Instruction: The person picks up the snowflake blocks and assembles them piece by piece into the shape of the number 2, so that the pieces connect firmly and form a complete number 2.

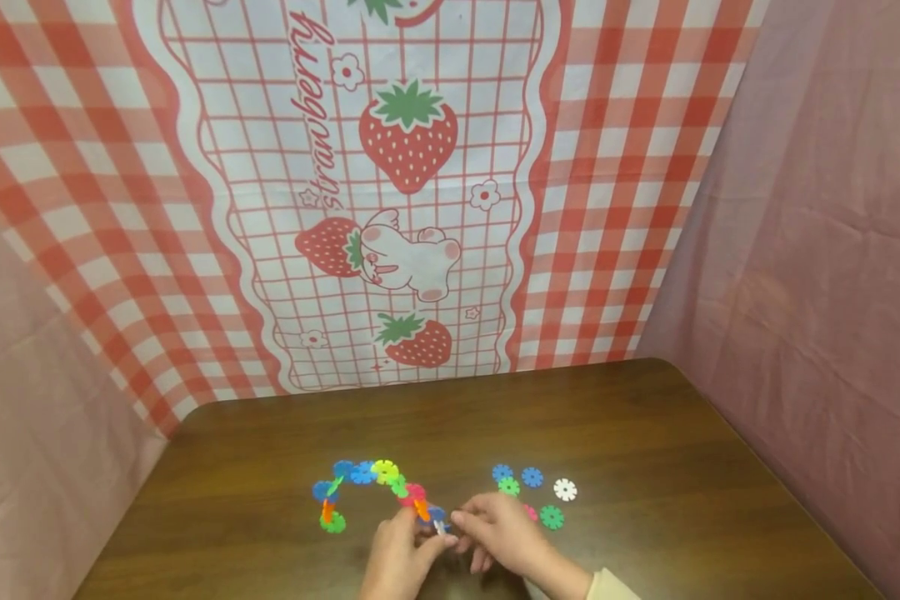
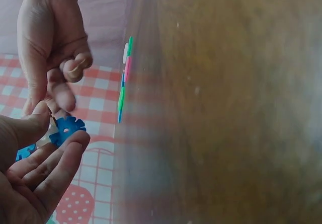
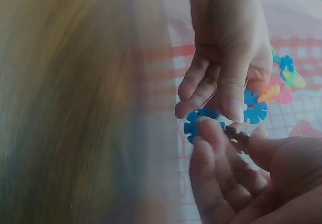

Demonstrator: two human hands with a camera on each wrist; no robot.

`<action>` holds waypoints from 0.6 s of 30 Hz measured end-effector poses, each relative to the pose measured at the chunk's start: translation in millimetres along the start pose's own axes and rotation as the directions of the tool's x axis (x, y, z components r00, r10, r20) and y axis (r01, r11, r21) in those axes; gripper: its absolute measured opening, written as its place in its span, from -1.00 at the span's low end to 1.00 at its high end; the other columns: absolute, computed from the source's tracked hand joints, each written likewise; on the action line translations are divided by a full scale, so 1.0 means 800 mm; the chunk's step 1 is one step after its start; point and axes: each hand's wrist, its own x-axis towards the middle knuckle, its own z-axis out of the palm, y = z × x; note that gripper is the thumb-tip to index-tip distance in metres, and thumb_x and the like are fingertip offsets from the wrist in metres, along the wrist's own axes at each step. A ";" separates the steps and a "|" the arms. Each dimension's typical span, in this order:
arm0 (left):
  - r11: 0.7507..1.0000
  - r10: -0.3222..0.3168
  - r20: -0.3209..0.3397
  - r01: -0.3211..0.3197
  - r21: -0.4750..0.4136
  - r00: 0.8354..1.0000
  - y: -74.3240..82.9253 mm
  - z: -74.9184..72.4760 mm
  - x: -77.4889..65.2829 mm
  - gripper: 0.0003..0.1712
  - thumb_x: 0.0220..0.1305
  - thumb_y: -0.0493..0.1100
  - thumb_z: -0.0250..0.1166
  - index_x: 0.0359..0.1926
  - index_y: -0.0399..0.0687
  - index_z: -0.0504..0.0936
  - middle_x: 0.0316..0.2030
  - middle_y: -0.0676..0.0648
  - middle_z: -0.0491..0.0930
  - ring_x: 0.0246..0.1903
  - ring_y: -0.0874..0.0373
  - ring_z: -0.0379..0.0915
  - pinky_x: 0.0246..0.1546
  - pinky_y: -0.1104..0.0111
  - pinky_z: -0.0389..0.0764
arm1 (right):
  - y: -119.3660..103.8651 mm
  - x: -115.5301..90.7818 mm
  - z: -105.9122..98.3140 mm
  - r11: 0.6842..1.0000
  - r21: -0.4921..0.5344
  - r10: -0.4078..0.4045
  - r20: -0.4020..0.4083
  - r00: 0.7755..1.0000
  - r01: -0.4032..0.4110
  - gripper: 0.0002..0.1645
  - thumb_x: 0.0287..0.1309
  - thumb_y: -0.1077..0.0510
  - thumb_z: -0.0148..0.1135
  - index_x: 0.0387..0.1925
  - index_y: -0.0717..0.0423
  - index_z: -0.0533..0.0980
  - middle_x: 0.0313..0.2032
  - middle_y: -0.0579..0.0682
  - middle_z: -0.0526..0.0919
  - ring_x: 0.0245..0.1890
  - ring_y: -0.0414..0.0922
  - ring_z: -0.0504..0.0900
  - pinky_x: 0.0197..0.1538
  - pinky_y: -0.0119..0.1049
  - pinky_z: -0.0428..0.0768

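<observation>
A curved chain of notched plastic discs [image 1: 363,472] in blue, green, yellow, pink and orange lies across the left-middle of the table. My left hand [image 1: 399,554] pinches its near end by a white disc [image 1: 440,527], beside a blue disc [image 3: 255,107]. Another blue disc [image 2: 68,130] joins on past the white one, between the two hands. With thumb and forefinger, my right hand [image 1: 512,533] pinches a dark brown disc [image 3: 236,135] edge-on against that end blue disc. Fingers partly hide where the brown and blue discs meet.
Right of the hands lie loose discs: a white one [image 1: 565,489], a green one [image 1: 552,517], a blue one [image 1: 532,477] and others, with a pink one [image 1: 530,512] partly behind my right hand. A checked strawberry cloth [image 1: 600,208] hangs behind the wooden table [image 1: 682,517].
</observation>
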 end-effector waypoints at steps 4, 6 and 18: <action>1.000 0.002 0.001 -0.002 -0.012 1.000 0.001 0.001 0.001 -0.66 0.03 -0.10 0.51 -0.32 -0.17 0.55 -0.48 -0.04 0.70 -0.49 0.28 0.58 -0.51 0.43 0.55 | 0.002 0.001 0.000 0.984 0.138 0.105 0.039 0.994 -0.110 -0.64 0.36 0.07 0.15 -0.37 0.33 0.57 -0.49 0.21 0.70 -0.65 -0.01 0.66 -0.55 -0.14 0.66; 1.000 0.002 -0.001 -0.002 -0.017 1.000 0.001 0.003 0.001 -0.66 0.03 -0.11 0.51 -0.32 -0.18 0.55 -0.49 -0.04 0.70 -0.50 0.28 0.57 -0.51 0.43 0.55 | 0.003 0.002 0.002 0.973 0.186 0.135 0.039 0.990 -0.139 -0.63 0.35 0.07 0.17 -0.38 0.34 0.55 -0.48 0.23 0.69 -0.61 -0.02 0.68 -0.50 -0.15 0.68; 0.998 -0.023 0.051 0.026 -0.052 0.998 0.003 0.000 0.009 -0.66 0.04 -0.03 0.51 -0.38 -0.15 0.58 -0.50 -0.01 0.68 -0.51 0.30 0.58 -0.55 0.46 0.53 | 0.004 0.003 -0.013 0.990 0.106 0.089 0.030 0.996 -0.092 -0.52 0.41 -0.03 0.07 -0.27 0.38 0.55 -0.52 0.14 0.69 -0.68 -0.10 0.63 -0.57 -0.21 0.65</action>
